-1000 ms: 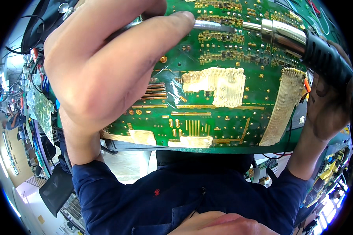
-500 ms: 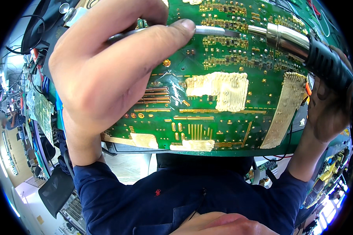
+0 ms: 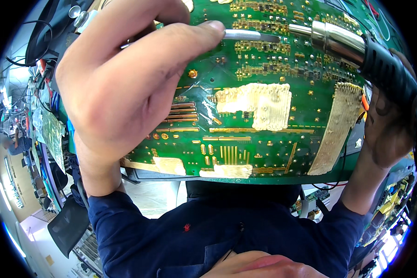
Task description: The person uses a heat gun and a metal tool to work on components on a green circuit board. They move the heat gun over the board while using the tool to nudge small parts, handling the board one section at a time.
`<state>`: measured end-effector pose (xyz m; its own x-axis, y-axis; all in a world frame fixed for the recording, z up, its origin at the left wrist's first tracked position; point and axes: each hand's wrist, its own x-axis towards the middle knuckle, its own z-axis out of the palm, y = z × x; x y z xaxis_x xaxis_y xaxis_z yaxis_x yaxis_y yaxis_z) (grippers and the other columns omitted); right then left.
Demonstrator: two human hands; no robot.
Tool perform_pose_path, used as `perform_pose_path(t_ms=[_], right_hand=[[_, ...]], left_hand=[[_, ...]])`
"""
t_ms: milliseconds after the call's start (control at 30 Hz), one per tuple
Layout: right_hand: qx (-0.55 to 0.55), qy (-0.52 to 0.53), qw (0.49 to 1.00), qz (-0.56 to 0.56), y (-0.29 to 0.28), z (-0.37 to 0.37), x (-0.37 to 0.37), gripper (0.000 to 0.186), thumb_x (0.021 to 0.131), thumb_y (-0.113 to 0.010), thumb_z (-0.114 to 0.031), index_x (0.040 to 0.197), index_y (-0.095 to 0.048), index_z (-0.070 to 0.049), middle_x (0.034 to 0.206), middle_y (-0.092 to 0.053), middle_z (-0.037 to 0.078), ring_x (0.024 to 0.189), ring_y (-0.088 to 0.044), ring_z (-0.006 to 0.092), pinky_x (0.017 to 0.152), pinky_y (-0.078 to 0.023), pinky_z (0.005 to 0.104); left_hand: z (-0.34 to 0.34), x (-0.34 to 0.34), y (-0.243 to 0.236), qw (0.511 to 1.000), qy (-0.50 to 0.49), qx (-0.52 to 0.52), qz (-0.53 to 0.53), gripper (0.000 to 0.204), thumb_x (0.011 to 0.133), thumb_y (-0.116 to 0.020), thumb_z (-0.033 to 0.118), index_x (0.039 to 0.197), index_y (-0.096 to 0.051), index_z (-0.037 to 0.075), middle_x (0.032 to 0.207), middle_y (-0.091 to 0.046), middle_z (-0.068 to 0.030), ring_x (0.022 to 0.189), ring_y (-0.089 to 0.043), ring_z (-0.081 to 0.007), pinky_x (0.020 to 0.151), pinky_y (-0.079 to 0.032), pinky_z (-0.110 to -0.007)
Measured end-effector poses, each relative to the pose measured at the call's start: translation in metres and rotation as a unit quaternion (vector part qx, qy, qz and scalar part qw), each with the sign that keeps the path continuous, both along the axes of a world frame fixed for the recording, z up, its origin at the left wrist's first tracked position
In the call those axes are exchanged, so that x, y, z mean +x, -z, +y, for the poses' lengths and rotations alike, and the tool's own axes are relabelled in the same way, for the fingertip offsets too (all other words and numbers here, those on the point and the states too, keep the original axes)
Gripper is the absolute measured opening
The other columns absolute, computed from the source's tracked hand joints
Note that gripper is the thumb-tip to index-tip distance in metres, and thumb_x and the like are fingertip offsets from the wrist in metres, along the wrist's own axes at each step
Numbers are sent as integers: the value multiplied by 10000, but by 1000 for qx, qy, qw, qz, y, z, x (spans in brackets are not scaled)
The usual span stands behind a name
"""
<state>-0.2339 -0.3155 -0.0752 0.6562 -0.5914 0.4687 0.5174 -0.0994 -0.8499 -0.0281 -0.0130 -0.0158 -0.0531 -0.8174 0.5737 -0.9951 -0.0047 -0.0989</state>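
A large green circuit board point(image 3: 190, 150) fills the middle, covered with gold pads and rows of small components point(image 3: 264, 72). My left hand point(image 3: 120, 88) reaches over its left part, pinching a slim silver craft knife point(image 3: 243, 34) with a knurled handle. The knife's dark blade points right, among the component rows at the top. From the right, my right hand point(image 3: 389, 125), in shadow, grips the black handle of a hot-air gun point(image 3: 340, 42). Its thin metal nozzle ends close to the blade tip; whether they touch I cannot tell.
Ribbed cream-coloured patches point(image 3: 268, 106) are stuck on the board, with a long cream strip point(image 3: 336, 132) at its right. A clear bottle with a metal top point(image 3: 81, 17) stands at the far left. More circuit boards point(image 3: 384, 208) lie at the right; a black chair point(image 3: 69, 227) is lower left.
The board's upper part, both tools and my left hand appear shifted slightly left. Both hands keep their grips, and the nozzle stays close to the blade.
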Motion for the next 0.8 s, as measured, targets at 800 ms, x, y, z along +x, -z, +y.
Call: perform_pose_path(t_ms=[800], right_hand=[[-30,-3,999,11,3,-7,-4,527,1049,-426,-342,1339,-508,90,1429,-439,349,1317,-507,431,1147,-383,529]], left_hand=[[5,-1,4,998,-21,-36,55,280,734,-743,-122,1003,-749,-46,879,-675,-159,742,-651,-196,632,-509,-247]])
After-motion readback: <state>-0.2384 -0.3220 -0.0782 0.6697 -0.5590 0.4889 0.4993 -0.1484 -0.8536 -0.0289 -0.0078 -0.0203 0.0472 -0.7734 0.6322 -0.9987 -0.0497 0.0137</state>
